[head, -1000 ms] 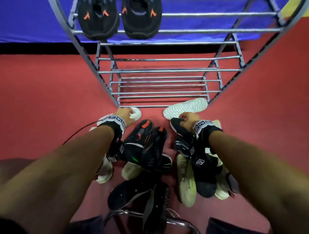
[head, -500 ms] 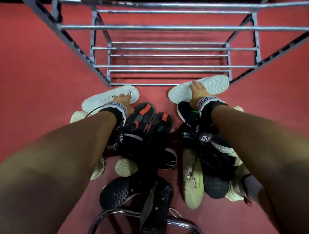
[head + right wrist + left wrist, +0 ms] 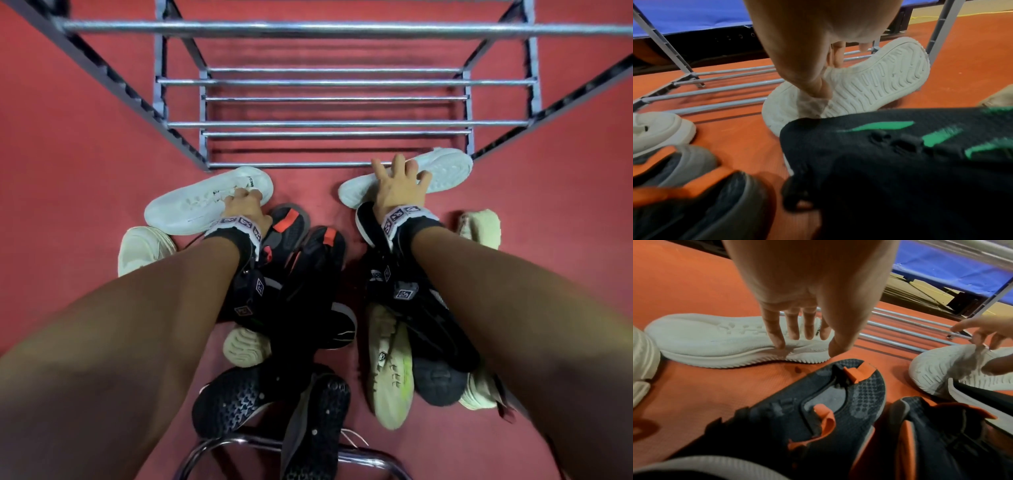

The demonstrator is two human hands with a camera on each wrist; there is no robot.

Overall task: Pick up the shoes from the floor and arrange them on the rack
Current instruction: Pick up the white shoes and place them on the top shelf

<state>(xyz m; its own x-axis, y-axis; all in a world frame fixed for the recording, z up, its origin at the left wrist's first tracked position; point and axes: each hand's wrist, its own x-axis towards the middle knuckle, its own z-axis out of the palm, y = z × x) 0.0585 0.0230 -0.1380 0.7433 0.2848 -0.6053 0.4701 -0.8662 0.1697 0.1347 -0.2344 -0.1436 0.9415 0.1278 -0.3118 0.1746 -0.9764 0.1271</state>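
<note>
Two white shoes lie on the red floor just in front of the metal rack [image 3: 342, 29]. The left white shoe [image 3: 191, 209] [image 3: 715, 337] stands upright. My left hand [image 3: 245, 200] [image 3: 809, 344] pinches its heel end, fingers on the upper and thumb at the sole edge. The right white shoe [image 3: 445, 168] [image 3: 879, 78] [image 3: 937, 369] lies on its side with the ribbed sole facing me. My right hand [image 3: 399, 181] [image 3: 826, 76] holds it, thumb pressed on the sole and spread fingers over its far edge. Both shoes rest on the floor.
Behind my wrists is a pile of shoes: black ones with orange tabs [image 3: 291, 222], a black one with green marks [image 3: 900, 146], cream ones [image 3: 390, 370] and a beige one [image 3: 144, 246]. A curved chrome tube [image 3: 239, 442] lies nearest me. The rack's lowest rails [image 3: 291, 165] carry nothing.
Both hands have reached forward from the pile onto the white shoes, and the right fingers have spread. The view has tilted down, so the upper shelf with black shoes is out of frame.
</note>
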